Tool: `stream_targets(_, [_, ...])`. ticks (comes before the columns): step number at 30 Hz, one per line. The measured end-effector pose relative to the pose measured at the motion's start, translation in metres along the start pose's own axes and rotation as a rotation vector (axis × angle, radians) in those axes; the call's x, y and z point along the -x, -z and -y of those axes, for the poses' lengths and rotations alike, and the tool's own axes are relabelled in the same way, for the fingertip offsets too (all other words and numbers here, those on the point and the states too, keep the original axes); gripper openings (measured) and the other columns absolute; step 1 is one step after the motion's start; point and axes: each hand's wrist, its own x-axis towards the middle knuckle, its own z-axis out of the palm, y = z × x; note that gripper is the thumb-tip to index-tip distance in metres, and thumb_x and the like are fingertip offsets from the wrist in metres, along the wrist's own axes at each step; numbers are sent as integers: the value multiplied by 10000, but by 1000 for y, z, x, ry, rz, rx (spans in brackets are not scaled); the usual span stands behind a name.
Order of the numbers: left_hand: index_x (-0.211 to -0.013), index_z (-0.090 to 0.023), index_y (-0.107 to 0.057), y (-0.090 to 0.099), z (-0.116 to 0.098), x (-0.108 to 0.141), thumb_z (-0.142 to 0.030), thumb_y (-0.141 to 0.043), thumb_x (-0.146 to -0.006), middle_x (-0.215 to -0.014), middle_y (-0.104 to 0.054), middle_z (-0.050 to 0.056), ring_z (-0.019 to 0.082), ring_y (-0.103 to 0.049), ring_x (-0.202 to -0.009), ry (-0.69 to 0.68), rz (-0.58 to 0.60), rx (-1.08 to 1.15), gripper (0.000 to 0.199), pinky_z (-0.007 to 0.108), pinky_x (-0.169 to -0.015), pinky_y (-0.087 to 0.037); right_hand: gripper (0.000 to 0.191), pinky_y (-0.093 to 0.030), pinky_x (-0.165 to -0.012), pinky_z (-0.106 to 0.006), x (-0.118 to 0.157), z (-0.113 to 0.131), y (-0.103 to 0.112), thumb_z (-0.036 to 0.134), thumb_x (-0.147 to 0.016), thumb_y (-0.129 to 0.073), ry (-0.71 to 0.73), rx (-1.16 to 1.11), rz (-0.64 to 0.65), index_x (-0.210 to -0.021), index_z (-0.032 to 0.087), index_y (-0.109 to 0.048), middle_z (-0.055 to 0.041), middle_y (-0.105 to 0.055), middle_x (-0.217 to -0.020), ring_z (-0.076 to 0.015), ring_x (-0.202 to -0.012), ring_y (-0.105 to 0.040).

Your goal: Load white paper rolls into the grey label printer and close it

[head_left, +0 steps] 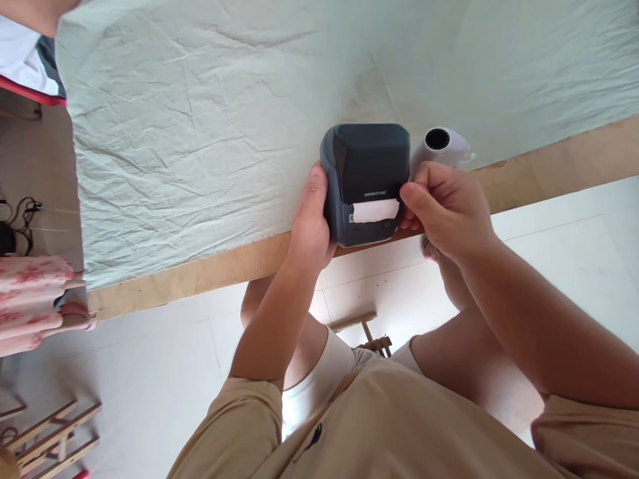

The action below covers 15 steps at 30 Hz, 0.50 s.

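A dark label printer (372, 159) with a dark glossy lid stands at the table's near edge. A strip of white label paper (375, 211) sticks out of its front slot, its lower edge uneven. My left hand (312, 216) grips the printer's left side, thumb along the casing. At the right end of the strip, my right hand (444, 203) is closed in a pinch; the fingertips partly hide the paper's corner. Just behind my right hand lies a white rounded device (452, 148) with a dark round end, its lower part hidden by the hand.
A pale green wrinkled cloth (200, 133) covers the table, leaving a bare wooden edge (200, 273) in front. Another person's arm (34, 12) reaches in at top left. Wooden stools (60, 432) and a pink patterned cloth (30, 293) are at the left.
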Motion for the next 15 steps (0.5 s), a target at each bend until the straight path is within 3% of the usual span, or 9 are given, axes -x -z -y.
stream_targets(5, [-968,-241,-747,2,3,0,-643,-605,-1082,-1186,-846,55,330,-555,-1650,-13,-97,-39,441,495,-1283,-605,522,-521,-472,-290,0,-16,-1,606,-912,-853,-10,-108,17,-973,306,-430,107,-587,-612,-144,-485,-616])
stream_targets(9, [-914,-236,-717,1,0,-1,-539,-550,-1132,-1136,-834,32,301,-575,-1636,-5,-140,-47,409,494,-1288,-604,566,-521,-457,-304,5,-12,1,539,-863,-925,12,-78,15,-1005,316,-424,125,-605,-593,-156,-455,-620])
stream_targets(12, [-914,-232,-732,-2,-4,-2,-491,-445,-1169,-1089,-831,45,280,-594,-1618,50,-115,-5,464,480,-1285,-603,548,-487,-422,-301,9,3,1,499,-876,-946,103,-26,-88,-998,320,-442,121,-616,-574,-160,-447,-617])
stream_targets(15, [-930,-236,-748,-5,-7,-1,-594,-464,-1141,-1099,-831,68,307,-615,-1595,78,-21,0,504,477,-1255,-623,426,-479,-422,-270,10,18,-2,547,-999,-826,282,-29,-269,-950,315,-472,101,-591,-583,-157,-540,-696])
